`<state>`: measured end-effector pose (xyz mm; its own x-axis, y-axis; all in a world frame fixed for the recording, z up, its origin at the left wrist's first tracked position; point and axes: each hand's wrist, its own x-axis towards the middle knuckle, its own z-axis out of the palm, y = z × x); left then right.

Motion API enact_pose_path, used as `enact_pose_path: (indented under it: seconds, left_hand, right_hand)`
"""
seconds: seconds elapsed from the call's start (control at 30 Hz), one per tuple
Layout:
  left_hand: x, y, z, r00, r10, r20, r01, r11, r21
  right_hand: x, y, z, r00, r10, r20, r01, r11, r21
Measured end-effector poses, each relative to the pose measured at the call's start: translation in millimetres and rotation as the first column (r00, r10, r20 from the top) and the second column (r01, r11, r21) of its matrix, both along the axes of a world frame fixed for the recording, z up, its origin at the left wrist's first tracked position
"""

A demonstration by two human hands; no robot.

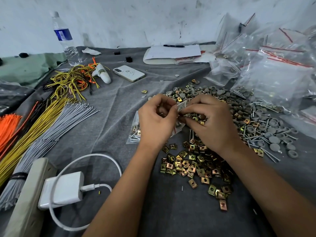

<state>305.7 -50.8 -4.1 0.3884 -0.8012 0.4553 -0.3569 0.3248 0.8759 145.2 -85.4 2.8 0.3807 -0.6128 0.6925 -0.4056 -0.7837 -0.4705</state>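
Observation:
My left hand [158, 120] and my right hand [211, 122] meet over the grey cloth, and both pinch the top of a small clear zip bag [182, 106]. Its lower part [135, 132] lies under my left hand and holds screws and a clip. A heap of brass-coloured metal clips [193, 165] lies in front of my right wrist. Grey round caps [273, 132] and long screws [256, 136] are piled to the right of my hands.
Clear zip bags [277, 72] are stacked at the right. Bundles of grey wires [51, 134], yellow wires [34, 124] and orange ties [8, 124] lie at the left. A white charger [63, 189] in a power strip [29, 199], a phone [129, 73], a water bottle [65, 38] and a notepad [172, 52] are also here.

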Motion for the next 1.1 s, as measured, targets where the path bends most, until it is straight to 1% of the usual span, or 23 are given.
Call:
enact_pose_path:
  seconds: [0.2,0.3,0.4,0.5,0.57,0.63,0.7,0.73,0.77,0.8,0.83,0.87,0.9,0.93,1.0,1.03,1.07,1.1]
  left_hand:
    - [1,0,0,1.000,-0.018,0.009,0.018,1.000,-0.007]
    - [2,0,0,1.000,-0.031,-0.004,0.031,1.000,0.004]
    - [3,1,1,0.997,-0.060,-0.053,0.061,0.998,0.020]
    - [3,3,8,0.985,-0.141,-0.096,0.145,0.989,0.026]
    - [3,4,21,0.965,-0.236,-0.112,0.239,0.971,0.012]
    - [3,6,41,0.923,-0.343,-0.174,0.341,0.939,-0.041]
    - [7,5,64,0.828,-0.464,-0.316,0.454,0.884,-0.110]
    - [9,2,75,0.774,-0.507,-0.379,0.496,0.858,-0.135]
    - [11,0,84,0.738,-0.524,-0.426,0.519,0.843,-0.138]
    - [12,-5,90,0.728,-0.511,-0.457,0.522,0.845,-0.115]
    - [12,-8,93,0.733,-0.477,-0.485,0.511,0.857,-0.069]
    - [12,-13,92,0.743,-0.430,-0.513,0.491,0.871,-0.018]
    - [10,-15,89,0.735,-0.384,-0.559,0.473,0.881,0.018]
    - [8,-17,82,0.705,-0.335,-0.626,0.451,0.892,0.031]
    - [5,-20,64,0.572,-0.268,-0.775,0.417,0.909,-0.006]
    - [5,-20,53,0.507,-0.253,-0.824,0.407,0.913,-0.030]
    - [6,-22,42,0.482,-0.235,-0.844,0.393,0.919,-0.031]
    - [7,-23,32,0.494,-0.219,-0.841,0.386,0.922,-0.013]
  right_hand:
    - [0,2,1,1.000,-0.003,0.005,0.003,1.000,0.017]
    - [-1,1,3,0.998,-0.021,0.066,0.019,0.999,0.028]
    - [-4,-2,4,0.987,-0.063,0.149,0.056,0.997,0.046]
    - [-7,-3,3,0.965,-0.085,0.249,0.052,0.989,0.137]
    - [-10,-4,4,0.941,-0.072,0.331,-0.010,0.971,0.240]
    - [-13,-4,7,0.913,0.031,0.407,-0.186,0.919,0.347]
    - [-18,-4,10,0.892,0.198,0.406,-0.363,0.849,0.384]
    - [-20,-5,10,0.879,0.264,0.396,-0.431,0.795,0.427]
    - [-22,-5,12,0.868,0.287,0.404,-0.472,0.729,0.496]
    - [-26,-5,13,0.869,0.279,0.409,-0.481,0.672,0.563]
    - [-29,-5,14,0.874,0.272,0.403,-0.477,0.638,0.604]
    - [-32,-7,13,0.884,0.274,0.379,-0.462,0.642,0.612]
    - [-33,-8,13,0.890,0.270,0.368,-0.449,0.657,0.605]
    - [-34,-9,12,0.890,0.248,0.383,-0.443,0.669,0.597]
    - [-34,-12,12,0.874,0.155,0.460,-0.437,0.665,0.605]
    - [-34,-14,11,0.867,0.098,0.488,-0.422,0.663,0.618]
    - [-35,-16,9,0.865,0.056,0.499,-0.404,0.669,0.624]
    - [-35,-18,7,0.870,0.029,0.493,-0.378,0.681,0.627]
